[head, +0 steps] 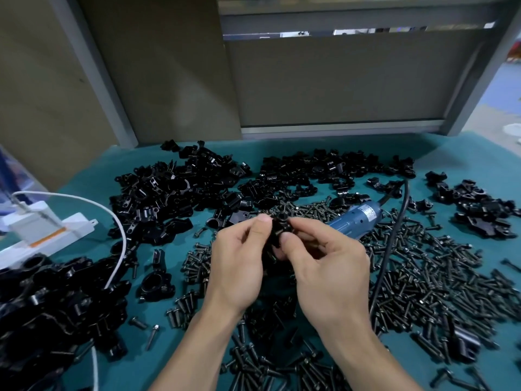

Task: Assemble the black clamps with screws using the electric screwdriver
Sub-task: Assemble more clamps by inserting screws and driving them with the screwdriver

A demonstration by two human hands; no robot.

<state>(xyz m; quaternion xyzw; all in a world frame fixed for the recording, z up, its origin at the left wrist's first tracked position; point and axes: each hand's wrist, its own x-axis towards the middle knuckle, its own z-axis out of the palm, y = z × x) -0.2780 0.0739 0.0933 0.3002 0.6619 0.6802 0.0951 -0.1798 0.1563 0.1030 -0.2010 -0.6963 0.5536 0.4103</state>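
We hold one black clamp (277, 231) just above the teal surface (465, 153), our left hand (239, 266) and right hand (327, 269) both pinched on it. Our fingers hide whether a screw is seated. If the grip loosens, the parts could slip out of line and vanish among the loose screws (437, 277). The electric screwdriver (358, 215) lies just beyond our right hand, and grabbing it may drag its cord (387, 252) through them.

Left hand (239, 258) and right hand (324, 263) pinch one black clamp (279, 230) between fingertips (263, 220). Blue electric screwdriver (355, 217) lies just beyond right fingers, on loose screws (437, 275).
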